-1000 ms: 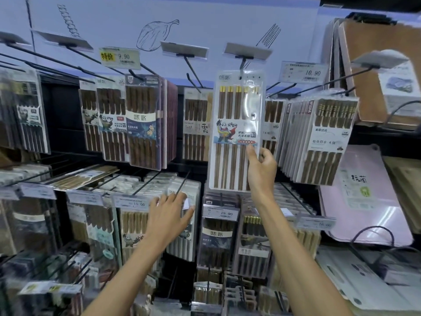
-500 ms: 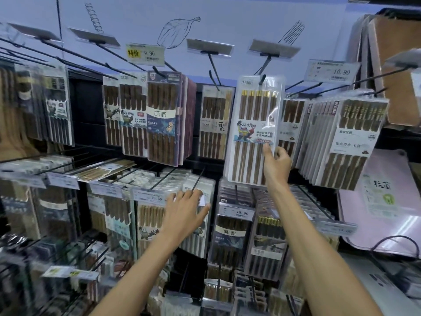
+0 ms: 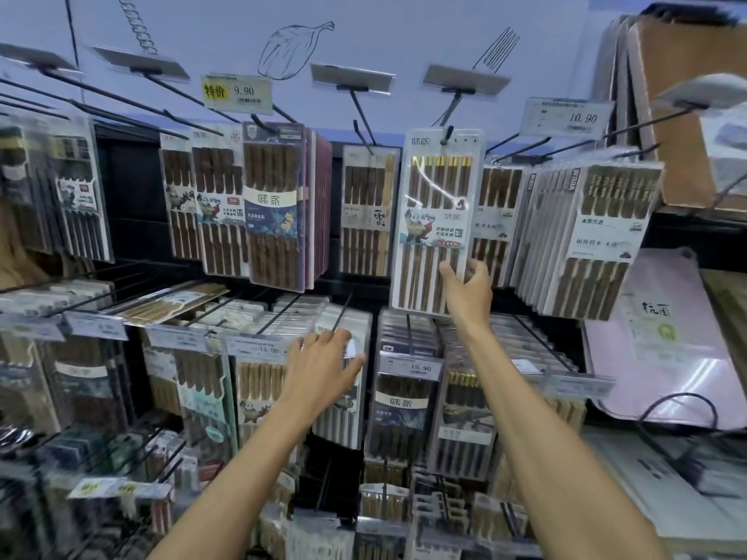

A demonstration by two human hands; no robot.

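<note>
**A:** Gripping anything, that right hand (image 3: 465, 293)?

**B:** Yes. It is clamped on a clear plastic pack of dark brown wooden chopsticks (image 3: 436, 220), with the thumb on the front and the fingers curled behind, at the pack's lower right corner.

**A:** Where is the pack?

**B:** In the upper row of the black display rack (image 3: 129, 196), a little right of the middle. Its top edge meets a black metal peg hook (image 3: 446, 133), and it leans slightly.

**A:** And the left hand (image 3: 323, 365)?

**B:** Lower down and well apart from the right one. Its fingers are spread and nearly straight, laid over the top of a clear pack of pale wooden chopsticks (image 3: 343, 418) in the row beneath — clamped on nothing.

**A:** What hangs nearby?

**B:** Just beside the held pack, toward the rack's right edge, there is a thick bunch of white-carded chopstick packs (image 3: 598, 236) under a white price tag reading 10.90 (image 3: 566, 117). Toward the left hangs a purple-labelled pack of dark chopsticks (image 3: 275, 212), below a yellow-and-white price tag reading 9.90 (image 3: 236, 92). At the right edge itself leans a pale pink plastic cutting board (image 3: 667, 377).
</note>
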